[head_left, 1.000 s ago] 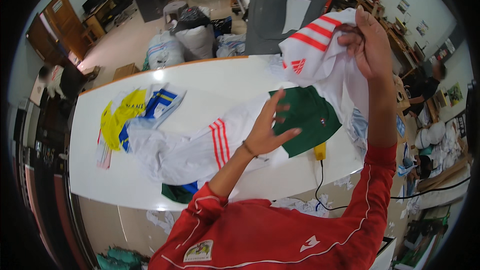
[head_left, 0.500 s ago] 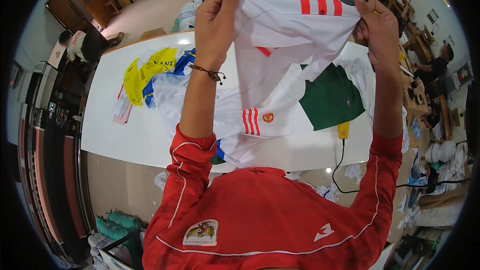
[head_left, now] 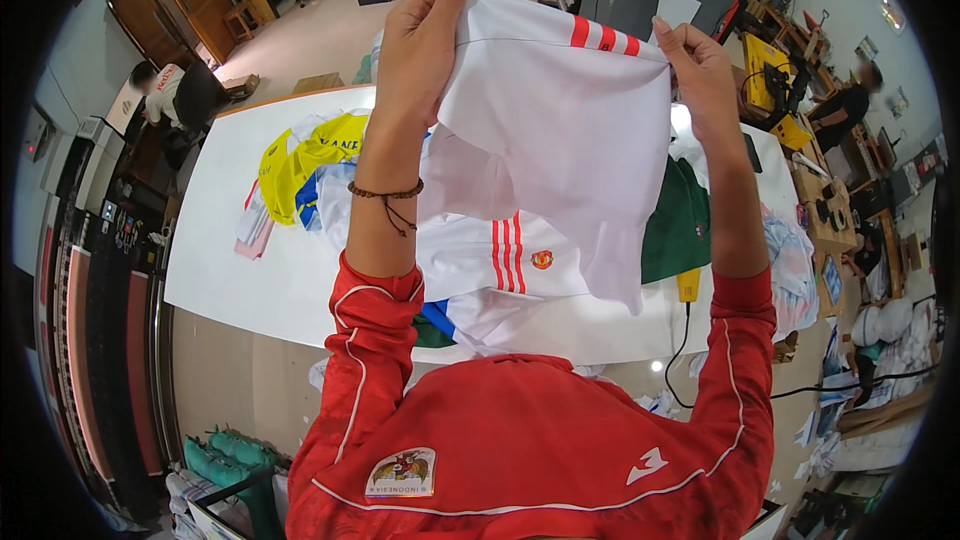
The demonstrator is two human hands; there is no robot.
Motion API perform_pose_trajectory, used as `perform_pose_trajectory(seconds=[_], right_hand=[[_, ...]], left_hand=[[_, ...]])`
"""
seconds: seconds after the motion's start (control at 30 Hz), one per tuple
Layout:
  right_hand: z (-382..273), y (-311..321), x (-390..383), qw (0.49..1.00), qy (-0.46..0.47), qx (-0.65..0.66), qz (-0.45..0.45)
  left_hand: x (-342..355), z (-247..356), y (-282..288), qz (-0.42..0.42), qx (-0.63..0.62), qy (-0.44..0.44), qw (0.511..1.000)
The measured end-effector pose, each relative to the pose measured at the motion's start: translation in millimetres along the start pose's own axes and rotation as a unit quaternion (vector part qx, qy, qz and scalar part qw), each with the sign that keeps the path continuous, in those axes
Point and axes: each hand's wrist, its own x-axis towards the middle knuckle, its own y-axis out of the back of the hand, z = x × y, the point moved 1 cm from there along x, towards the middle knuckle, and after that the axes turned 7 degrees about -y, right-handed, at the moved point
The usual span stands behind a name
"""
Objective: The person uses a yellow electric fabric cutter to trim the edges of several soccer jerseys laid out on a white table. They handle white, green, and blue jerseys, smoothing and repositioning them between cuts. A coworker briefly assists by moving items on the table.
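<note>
A white piece of jersey fabric [head_left: 570,120] with red stripes and a small dark mark on its top edge hangs stretched between my raised hands. My left hand [head_left: 418,55] pinches its top left corner between thumb and fingers; my right hand [head_left: 700,80] grips the top right corner. Below it on the table, a white shorts-like piece [head_left: 460,245] with three red stripes and a round crest lies partly covered. To the right, a dark green piece [head_left: 680,225] is partly hidden behind the hanging cloth. A yellow corded tool [head_left: 688,285] lies at the table's near edge.
The white table [head_left: 230,275] also bears a yellow printed jersey piece [head_left: 290,165] and blue and white cloth at left. A black cable [head_left: 800,390] runs off right. Green bundles [head_left: 235,465] stand lower left. Two people sit apart, one left [head_left: 165,95], one right [head_left: 845,115].
Both hands have shifted slightly left and my right hand has come lower. The fabric now hangs more spread out, its lower edge falling over the green piece and the white cloth.
</note>
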Motion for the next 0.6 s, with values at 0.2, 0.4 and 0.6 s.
perform_pose_trajectory(seconds=[0.2,0.4,0.6], right_hand=[[3.5,-45.7,-37.6,0.987,0.148,0.037,0.053],[-7.1,-99.3,-91.1,0.98,0.169,-0.017,-0.105],[-4.6,-90.2,-67.5,0.973,0.157,0.135,-0.104]], left_hand=[[0.6,-0.7,-7.3,0.006,-0.058,0.017,0.998],[-3.9,-9.5,-14.0,-0.04,0.029,-0.002,0.999],[1.5,-15.2,7.5,-0.002,0.027,0.0,1.0]])
